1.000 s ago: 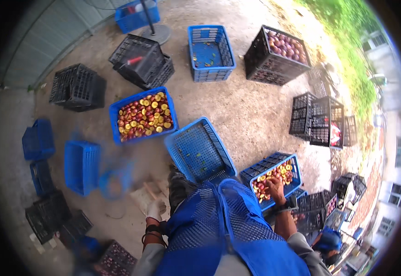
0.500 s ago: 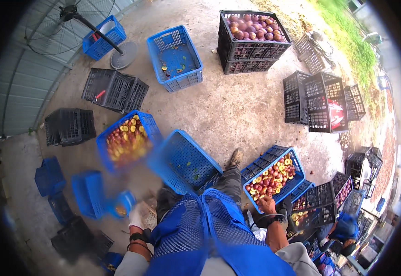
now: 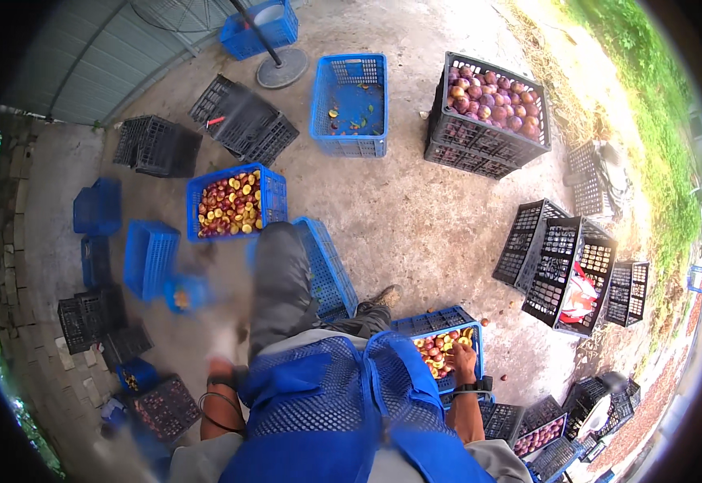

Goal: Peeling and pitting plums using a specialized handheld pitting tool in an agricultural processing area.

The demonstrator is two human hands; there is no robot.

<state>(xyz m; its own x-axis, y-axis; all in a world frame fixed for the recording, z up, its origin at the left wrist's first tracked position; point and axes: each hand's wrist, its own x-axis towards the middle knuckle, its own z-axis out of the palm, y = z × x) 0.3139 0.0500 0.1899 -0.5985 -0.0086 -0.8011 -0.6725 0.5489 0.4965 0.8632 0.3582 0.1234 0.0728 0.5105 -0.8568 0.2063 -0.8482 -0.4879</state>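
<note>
My right hand [image 3: 462,360] reaches into a blue crate [image 3: 480,346] beside my right leg. Its fingers curl down among red-skinned, yellow-fleshed cut fruit [image 3: 433,348] that look like halved plums; whatever is between them is hidden. My left hand [image 3: 223,352] hangs low on the left, smeared by motion, so its fingers do not show clearly. Just beyond it is a small blue tub [image 3: 186,295], also blurred, with something orange inside; I cannot tell whether the hand touches it. Ahead on the left, another blue crate [image 3: 274,197] holds more cut fruit.
My left leg [image 3: 282,266] partly covers a blue crate [image 3: 331,278]. Farther off stand a blue crate with scraps [image 3: 351,145], stacked black crates of whole purple fruit [image 3: 488,141], black crates [image 3: 564,270] on the right and a fan base [image 3: 282,70]. More crates line the left.
The view has turned and shifted, and my left leg has come forward over the middle blue crate. My right hand remains at the cut fruit. The left hand is still low, near the small tub.
</note>
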